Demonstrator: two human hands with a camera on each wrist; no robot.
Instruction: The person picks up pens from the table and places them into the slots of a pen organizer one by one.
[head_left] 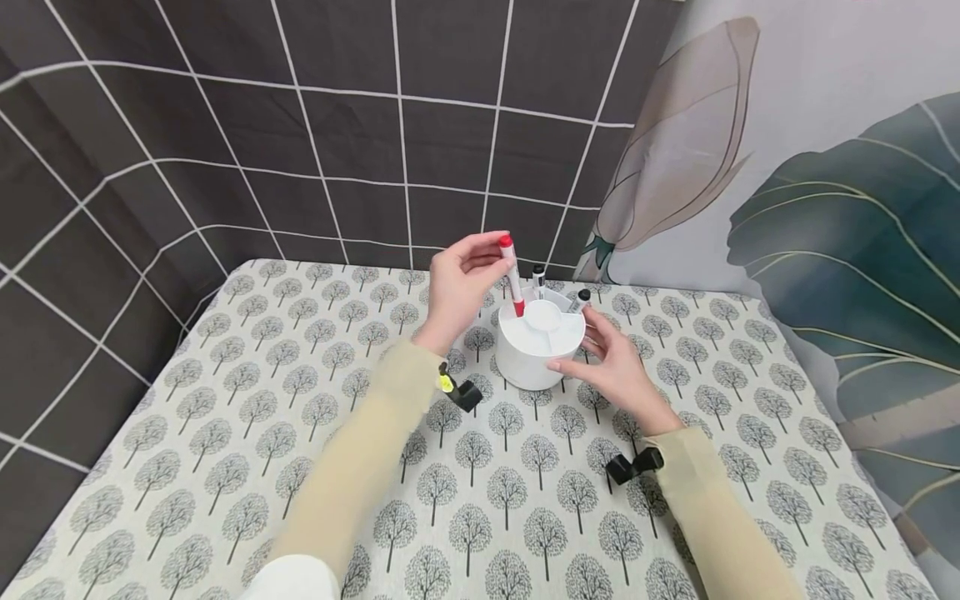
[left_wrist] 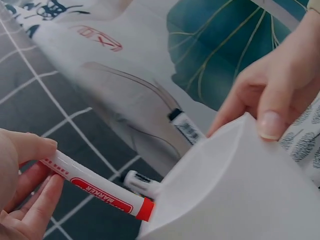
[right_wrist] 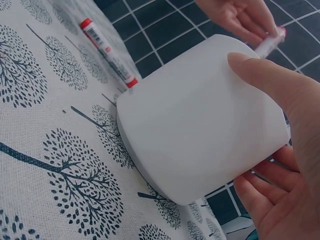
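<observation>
My left hand (head_left: 463,292) pinches a white marker with red ends (head_left: 514,277) between thumb and fingers near its top. The marker stands nearly upright, its lower red end at a compartment of a round white pen holder (head_left: 527,363). Around the holder's right side, my right hand (head_left: 618,371) grips the wall, thumb on the near face and fingers on the far side. Two black-ended markers (head_left: 538,281) lean in other compartments. A second red-ended marker (right_wrist: 109,53) lies on the cloth beside the holder in the right wrist view.
A tablecloth with printed trees (head_left: 247,467) covers the table under the holder. Behind it hangs a dark curtain with a white grid (head_left: 337,133). At the right is a pale curtain with large leaf prints (head_left: 862,233). Both wrists wear black camera mounts (head_left: 467,395).
</observation>
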